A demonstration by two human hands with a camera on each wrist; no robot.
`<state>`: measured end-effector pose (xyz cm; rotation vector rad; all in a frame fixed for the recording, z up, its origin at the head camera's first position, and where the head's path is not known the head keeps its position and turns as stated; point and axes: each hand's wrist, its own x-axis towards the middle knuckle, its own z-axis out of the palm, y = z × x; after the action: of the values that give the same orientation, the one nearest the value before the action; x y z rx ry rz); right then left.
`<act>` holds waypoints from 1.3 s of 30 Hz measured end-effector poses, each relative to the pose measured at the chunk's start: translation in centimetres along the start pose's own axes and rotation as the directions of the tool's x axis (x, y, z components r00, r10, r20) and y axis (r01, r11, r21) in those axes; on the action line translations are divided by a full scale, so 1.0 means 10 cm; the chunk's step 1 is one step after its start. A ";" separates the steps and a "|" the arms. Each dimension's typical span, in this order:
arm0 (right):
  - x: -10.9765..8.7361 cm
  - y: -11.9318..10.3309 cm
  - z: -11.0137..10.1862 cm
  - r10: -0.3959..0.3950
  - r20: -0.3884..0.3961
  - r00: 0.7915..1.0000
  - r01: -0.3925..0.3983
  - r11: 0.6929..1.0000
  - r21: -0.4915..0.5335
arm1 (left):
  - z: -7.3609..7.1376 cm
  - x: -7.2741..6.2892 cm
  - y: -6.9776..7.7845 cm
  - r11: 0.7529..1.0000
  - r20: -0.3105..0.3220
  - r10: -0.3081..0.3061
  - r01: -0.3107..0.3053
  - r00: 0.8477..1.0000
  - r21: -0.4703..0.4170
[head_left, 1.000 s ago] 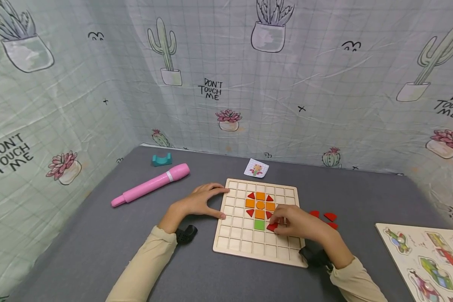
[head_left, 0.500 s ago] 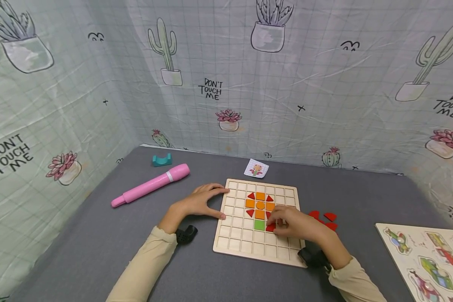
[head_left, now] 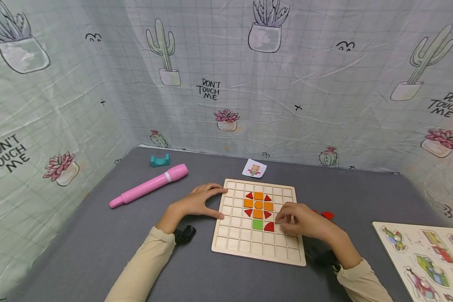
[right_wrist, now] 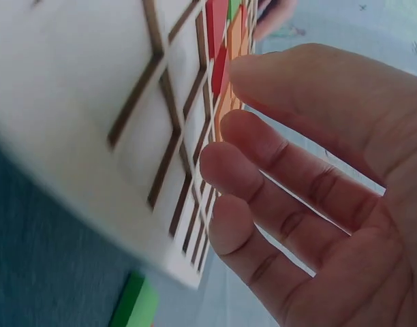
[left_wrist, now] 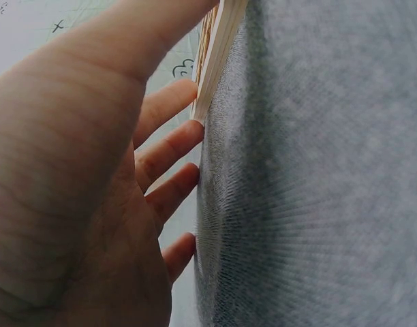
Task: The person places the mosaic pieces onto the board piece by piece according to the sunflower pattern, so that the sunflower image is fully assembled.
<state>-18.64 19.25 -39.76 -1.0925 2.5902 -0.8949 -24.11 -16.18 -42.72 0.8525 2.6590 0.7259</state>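
A wooden grid board (head_left: 234, 241) lies on the grey table. It bears orange squares (head_left: 258, 196) round an orange circle (head_left: 258, 204), with small red triangles (head_left: 267, 214) at the corners. Below them sits a green square (head_left: 257, 224), and to its right a red quarter-circle piece (head_left: 269, 227). At the board's left edge my left hand (head_left: 198, 203) rests with fingers spread, thumb and fingertips touching the rim (left_wrist: 221, 54). My right hand (head_left: 305, 220) hovers just right of the red quarter-circle, its fingers loosely bent and holding nothing; the right wrist view shows bare fingertips (right_wrist: 230, 225).
Loose red pieces (head_left: 327, 215) lie right of the board, partly hidden by the right hand. A picture card (head_left: 254, 168) lies behind it. A pink pen-shaped thing (head_left: 149, 186) and a teal holder (head_left: 160, 160) are at left, a picture puzzle board (head_left: 404, 262) at right.
My right hand has let go of the red quarter-circle, which now lies in the cell beside the green square, and has drawn back to the right. The left hand stays on the board's edge.
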 end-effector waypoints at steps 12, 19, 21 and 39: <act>-0.21 0.23 -0.15 0.024 -0.094 0.995 -0.028 0.999 -0.042 | -0.01 0.02 -0.02 1.000 0.009 -0.006 0.006 1.000 -0.004; -0.34 0.39 -0.22 0.056 -0.140 0.989 -0.061 0.997 -0.036 | -0.01 0.03 -0.02 1.000 0.009 -0.008 0.008 1.000 -0.005; -0.38 0.43 -0.24 0.040 -0.159 0.986 -0.049 0.998 -0.050 | -0.02 0.03 -0.02 1.000 0.006 -0.006 0.006 1.000 -0.003; -0.47 0.55 -0.26 0.176 -0.217 0.960 -0.204 0.972 -0.115 | 0.00 0.01 -0.02 1.000 0.008 0.002 -0.002 1.000 0.000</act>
<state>-19.52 26.77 -41.25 -0.7979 2.9037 -0.8359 -24.28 -16.23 -42.84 0.8564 2.6516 0.7208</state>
